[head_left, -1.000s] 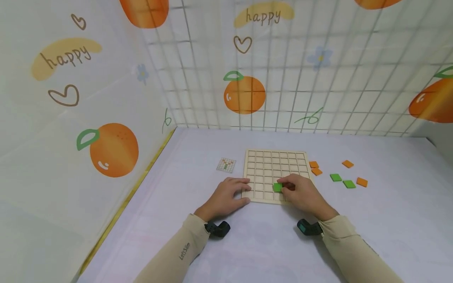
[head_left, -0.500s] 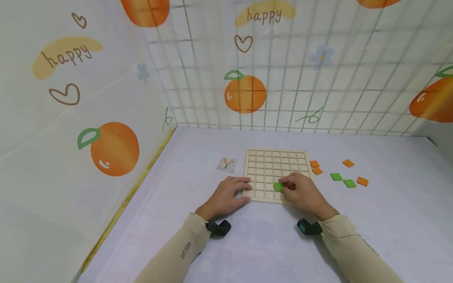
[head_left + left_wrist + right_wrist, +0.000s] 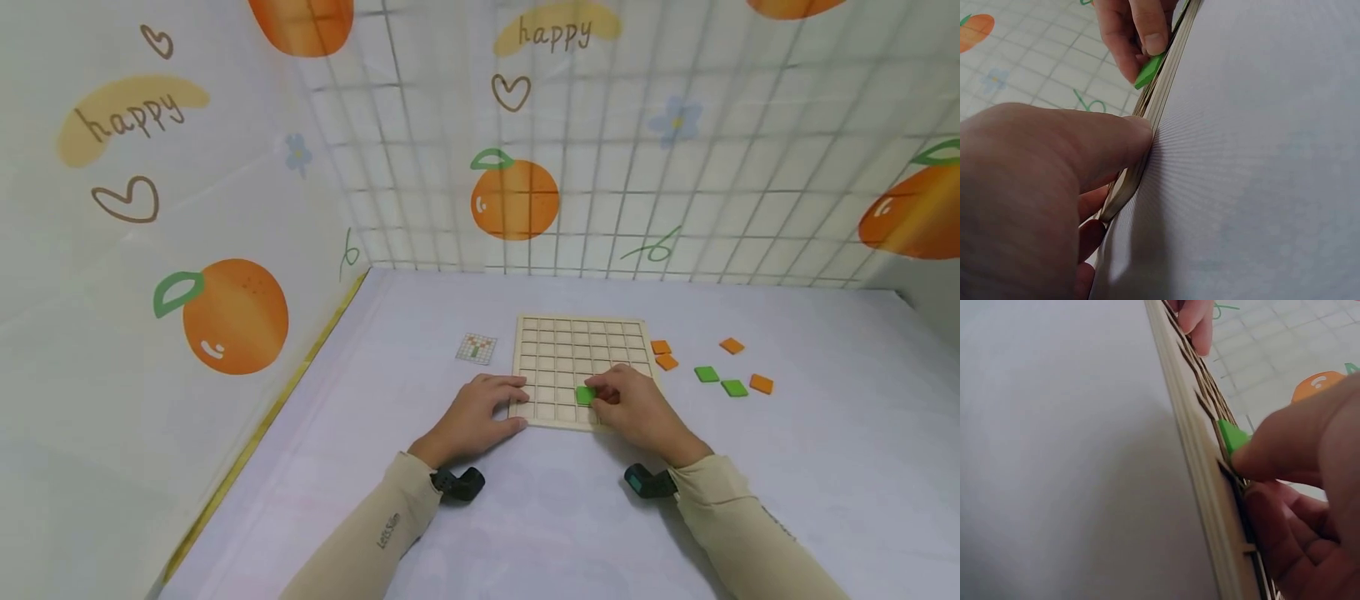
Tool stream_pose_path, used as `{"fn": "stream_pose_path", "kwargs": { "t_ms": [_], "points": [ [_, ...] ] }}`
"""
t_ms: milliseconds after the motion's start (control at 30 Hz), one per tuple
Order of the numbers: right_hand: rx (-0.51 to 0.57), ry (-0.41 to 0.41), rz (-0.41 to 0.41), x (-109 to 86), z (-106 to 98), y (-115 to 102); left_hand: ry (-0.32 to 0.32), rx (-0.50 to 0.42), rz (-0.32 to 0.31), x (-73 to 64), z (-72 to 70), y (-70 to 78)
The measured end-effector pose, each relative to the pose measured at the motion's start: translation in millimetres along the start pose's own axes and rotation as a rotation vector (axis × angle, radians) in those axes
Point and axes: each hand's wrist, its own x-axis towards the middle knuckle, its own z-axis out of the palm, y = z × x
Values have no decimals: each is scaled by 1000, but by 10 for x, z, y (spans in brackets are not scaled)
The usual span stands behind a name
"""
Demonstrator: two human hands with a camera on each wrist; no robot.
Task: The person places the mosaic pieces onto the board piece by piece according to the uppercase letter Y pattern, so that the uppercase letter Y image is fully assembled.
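A square wooden grid board [image 3: 558, 351] lies on the table. My right hand [image 3: 639, 410] pinches a green square tile [image 3: 584, 396] between thumb and fingers, low over the near part of the grid. In the right wrist view the green tile [image 3: 1231, 437] stands tilted at the grid slots, its lower end under the fingertips. My left hand [image 3: 482, 418] holds the board's near left corner. The left wrist view shows its thumb along the near edge of the board [image 3: 1169, 75] and its fingers bent round the left side, partly hidden.
Right of the board lie two green tiles [image 3: 707, 374] and several orange tiles [image 3: 732, 345], two of them close to its edge. A small card [image 3: 476, 348] with a coloured grid pattern lies to its left. A printed curtain [image 3: 420, 167] encloses the table's back and left.
The green tile stays pinched over the same part of the board. Both hands hold nearly the same pose; the whole head view has shifted slightly.
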Motion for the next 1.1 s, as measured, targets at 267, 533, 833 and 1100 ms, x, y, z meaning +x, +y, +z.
{"fn": "stream_pose_path", "kwargs": {
  "t_ms": [267, 533, 833, 1100],
  "points": [
    [25, -1, 30, -21, -20, -9, 2, 15, 15, 0, -5, -14],
    [60, 93, 80, -98, -222, 74, 6, 25, 17, 2, 6, -43],
    [49, 156, 196, -236, -603, 276, 12, 31, 26, -1, 17, -34],
    [39, 278, 312, -409, -913, 617, -6, 29, 3, -11, 11, -20]
  ]
}}
